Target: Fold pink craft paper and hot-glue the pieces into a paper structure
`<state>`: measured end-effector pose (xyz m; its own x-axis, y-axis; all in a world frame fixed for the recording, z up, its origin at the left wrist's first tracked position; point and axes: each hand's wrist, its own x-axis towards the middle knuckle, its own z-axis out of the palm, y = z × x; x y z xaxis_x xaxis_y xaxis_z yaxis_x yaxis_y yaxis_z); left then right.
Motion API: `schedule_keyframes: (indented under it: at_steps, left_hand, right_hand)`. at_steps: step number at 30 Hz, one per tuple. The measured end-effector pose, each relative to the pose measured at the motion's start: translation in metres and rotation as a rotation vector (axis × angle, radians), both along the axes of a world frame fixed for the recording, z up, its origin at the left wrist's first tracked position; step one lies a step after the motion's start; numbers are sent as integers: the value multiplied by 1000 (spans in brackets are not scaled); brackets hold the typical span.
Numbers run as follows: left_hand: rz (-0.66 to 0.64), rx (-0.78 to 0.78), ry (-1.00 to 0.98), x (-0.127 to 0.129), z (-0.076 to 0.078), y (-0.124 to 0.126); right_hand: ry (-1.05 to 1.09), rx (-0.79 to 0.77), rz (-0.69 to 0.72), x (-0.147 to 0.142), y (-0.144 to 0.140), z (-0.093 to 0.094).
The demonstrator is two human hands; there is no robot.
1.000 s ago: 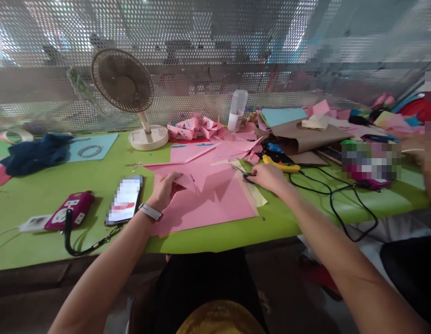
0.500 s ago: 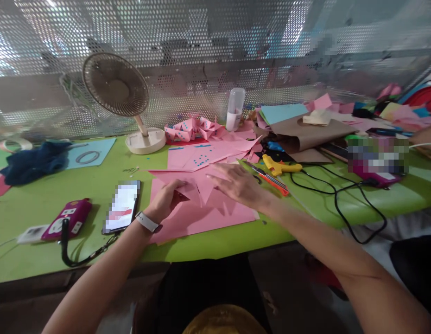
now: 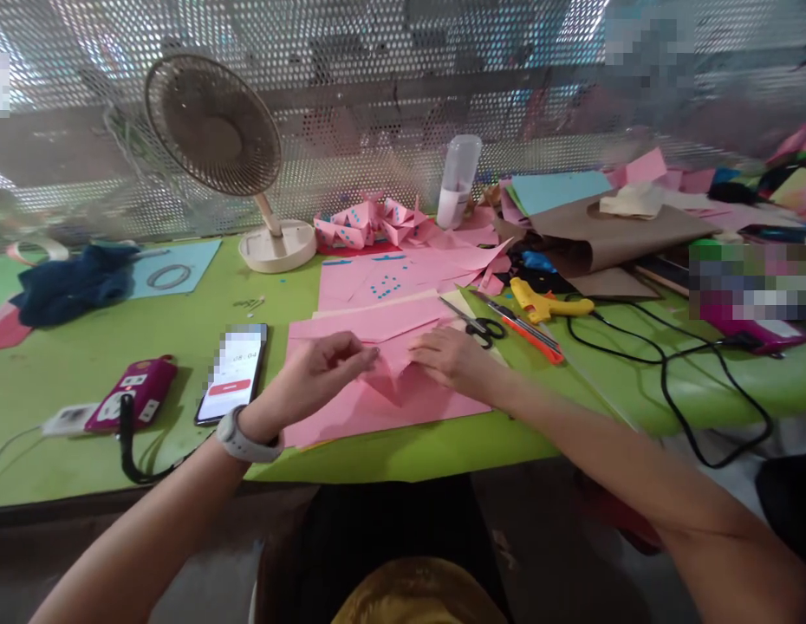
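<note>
Head view: green table (image 3: 149, 329) against perforated metal screen (image 3: 351, 104).

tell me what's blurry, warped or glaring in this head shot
Head view: bright backlight glares through the perforated metal screen, washing out its top; wide-angle bend curves the green table edge; the phone screen and patches at right are pixelated; left hand and right hand on the pink paper are reasonably sharp, casting soft shadows.

Scissors (image 3: 482, 327) crowd right; phone (image 3: 233, 373) left (green gap).
</note>
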<state>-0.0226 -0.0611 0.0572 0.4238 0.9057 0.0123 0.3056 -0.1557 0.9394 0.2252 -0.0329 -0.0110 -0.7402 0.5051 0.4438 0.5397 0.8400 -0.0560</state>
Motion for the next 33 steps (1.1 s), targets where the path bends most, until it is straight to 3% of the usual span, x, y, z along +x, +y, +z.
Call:
schedule_keyframes:
  at_steps: [2,4,9,13,17,20,24,33]
  left_hand:
    - [23,311,150,0,-7,12]
    - [21,451,344,-1,-22,25]
    - [-47,595,690,-3,-54,44]
    - [-61,702,813,-4,-57,46]
    - [-102,787,911,-4,-58,49]
    - [-92,805,906,-5,-62,53]
    - [-37,800,764,-6,-66,58]
    - [-35,786,646,-7,-67,60]
  right_hand:
    - [61,-88,-2,-1,1,0]
    - [135,-198,-9,-2,1,1]
    - [268,-493,-131,-9,5,1]
    - [382,-754,-252,-17,9,4]
    - [472,-838,-326,-26,9,5]
    - [566,-836,-335,-31,6,1]
    - [529,-771,-341,-34,4,-3]
    - [511,-947,-314,-35,12,4]
